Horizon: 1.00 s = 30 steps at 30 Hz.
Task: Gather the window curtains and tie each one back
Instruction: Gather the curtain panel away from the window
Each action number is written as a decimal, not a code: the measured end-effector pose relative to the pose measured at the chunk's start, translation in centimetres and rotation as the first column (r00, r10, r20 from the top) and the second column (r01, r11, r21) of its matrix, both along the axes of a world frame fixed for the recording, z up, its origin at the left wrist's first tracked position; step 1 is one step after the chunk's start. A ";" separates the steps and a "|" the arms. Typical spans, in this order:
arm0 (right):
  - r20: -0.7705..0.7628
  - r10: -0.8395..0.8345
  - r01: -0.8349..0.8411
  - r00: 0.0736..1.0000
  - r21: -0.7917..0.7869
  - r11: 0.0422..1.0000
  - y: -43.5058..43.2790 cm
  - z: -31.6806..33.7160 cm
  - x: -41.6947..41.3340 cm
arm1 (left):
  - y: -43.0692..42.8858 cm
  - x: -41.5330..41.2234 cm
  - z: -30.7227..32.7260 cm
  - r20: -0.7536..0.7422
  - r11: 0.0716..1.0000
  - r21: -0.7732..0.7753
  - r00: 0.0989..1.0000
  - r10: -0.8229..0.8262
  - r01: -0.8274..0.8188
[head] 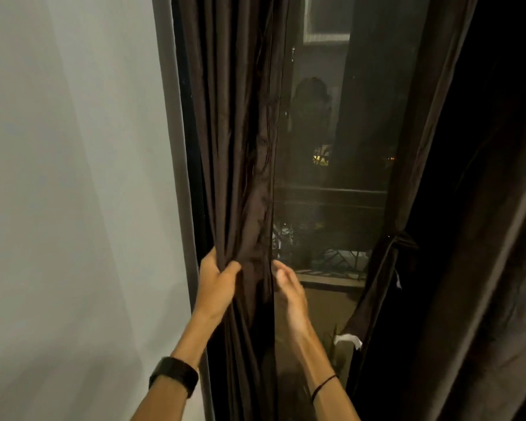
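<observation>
Curtain, left point(237, 165): soft, limp, light, bunches easily | left hand point(216, 284) fingers clamped on gathered folds | right hand point(289, 287) fingers loosely apart beside edge | right curtain point(431, 177) already tied

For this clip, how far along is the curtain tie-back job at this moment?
About halfway. Done: the right curtain looks already cinched by a tie. In hand: the left hand grips the bunched left curtain, while the right hand sits at its inner edge, fingers loose. Left: no tie shows around the left curtain, so it remains to be tied.
</observation>
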State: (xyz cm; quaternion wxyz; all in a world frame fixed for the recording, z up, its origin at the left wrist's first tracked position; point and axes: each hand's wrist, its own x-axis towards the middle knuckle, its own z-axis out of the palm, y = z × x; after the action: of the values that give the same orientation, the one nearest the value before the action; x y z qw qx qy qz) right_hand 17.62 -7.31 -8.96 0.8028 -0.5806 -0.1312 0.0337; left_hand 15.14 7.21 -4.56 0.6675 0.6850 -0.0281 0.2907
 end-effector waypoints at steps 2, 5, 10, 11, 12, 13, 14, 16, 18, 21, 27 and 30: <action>-0.007 -0.069 0.067 0.998 -0.148 0.987 -1.5 -1.8 0.8 | 1.1 0.0 -0.1 -0.026 0.999 -0.037 1.000 -0.014 0.013; -0.081 0.051 -0.082 0.995 -0.448 0.890 -2.8 -5.4 1.1 | 2.1 -0.3 -0.3 -0.058 1.000 -0.030 0.998 -0.010 0.008; -0.207 0.199 -0.277 0.958 -0.483 0.831 -1.1 -11.3 -0.4 | 2.3 -0.5 -2.3 -0.168 0.999 0.014 0.985 0.047 -0.045; -0.197 0.154 -0.232 0.968 -0.479 0.846 -0.7 -12.3 -0.7 | 2.3 -0.9 -3.3 -0.199 0.998 0.025 0.978 0.066 -0.062; -0.185 0.096 -0.175 0.978 -0.473 0.864 -0.5 -12.8 -1.0 | 2.3 -1.2 -4.3 -0.236 0.997 0.031 0.968 0.083 -0.077; -0.169 0.032 -0.110 0.985 -0.472 0.875 -0.4 -12.9 -1.2 | 2.3 -1.6 -5.2 -0.273 0.994 0.035 0.956 0.105 -0.100; -0.155 -0.019 -0.056 0.988 -0.465 0.883 -0.3 -12.7 -1.4 | 2.2 -2.0 -6.3 -0.302 0.991 0.053 0.944 0.130 -0.119; -0.118 -0.073 0.017 0.990 -0.421 0.907 -0.3 -12.0 -2.0 | 1.7 -3.0 -8.1 -0.318 0.986 0.104 0.935 0.160 -0.133; -0.015 -0.187 0.162 0.982 -0.439 0.884 0.1 -10.6 -2.6 | 0.8 -3.7 -9.3 -0.292 0.984 0.130 0.944 0.154 -0.120; 0.195 -0.401 0.446 0.895 -0.416 0.793 0.7 -8.0 -4.0 | -0.2 -3.6 -10.6 -0.094 0.866 0.452 0.953 0.286 -0.215; 0.221 -0.138 0.195 0.965 -0.263 0.945 1.6 -4.0 -4.6 | -1.8 -3.3 -10.1 0.164 0.668 0.651 0.927 0.339 -0.359; 0.351 -0.234 0.335 0.907 -0.264 0.904 1.6 -2.7 -5.3 | -1.8 -3.8 -9.8 0.113 0.708 0.632 0.941 0.320 -0.317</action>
State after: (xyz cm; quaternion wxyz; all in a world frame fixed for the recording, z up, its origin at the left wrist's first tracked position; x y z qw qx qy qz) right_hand 12.28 -5.73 -11.62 0.6638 -0.7132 -0.1617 -0.1566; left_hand 11.36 5.45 -14.40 0.3329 0.8663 -0.0053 0.3724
